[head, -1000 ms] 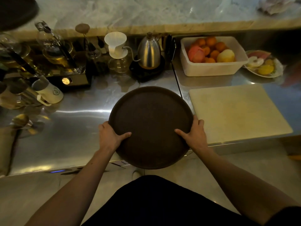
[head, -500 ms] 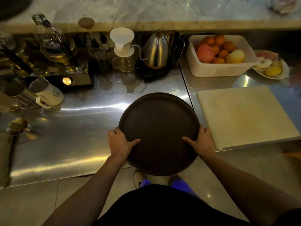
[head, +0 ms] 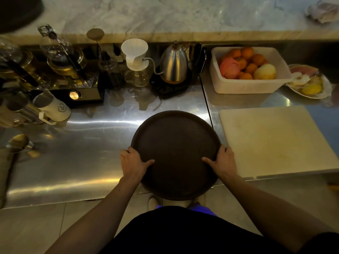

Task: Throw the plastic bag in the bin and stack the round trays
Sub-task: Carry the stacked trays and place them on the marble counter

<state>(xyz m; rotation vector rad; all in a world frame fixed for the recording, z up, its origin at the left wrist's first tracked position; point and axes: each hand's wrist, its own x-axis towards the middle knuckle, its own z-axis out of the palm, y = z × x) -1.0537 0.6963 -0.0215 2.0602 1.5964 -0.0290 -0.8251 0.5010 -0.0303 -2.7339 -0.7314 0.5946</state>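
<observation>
I hold a dark brown round tray [head: 176,143] over the front edge of the steel counter [head: 88,147], its near part overhanging the floor. My left hand [head: 134,165] grips its left rim with the thumb on top. My right hand [head: 222,163] grips the right rim the same way. A second dark round tray [head: 16,11] shows partly at the top left corner, on the marble ledge. A crumpled plastic bag [head: 322,11] lies on the marble ledge at the top right. No bin is in view.
A pale cutting board [head: 275,140] lies just right of the tray. Behind it stand a white tub of fruit [head: 247,87] and a plate of cut fruit [head: 310,83]. A steel kettle [head: 174,63], white dripper [head: 134,54], mug [head: 53,109] and glassware line the back left.
The tray in both hands has drifted toward me and a little right relative to the counter, now overhanging the front edge more. My grip is unchanged.
</observation>
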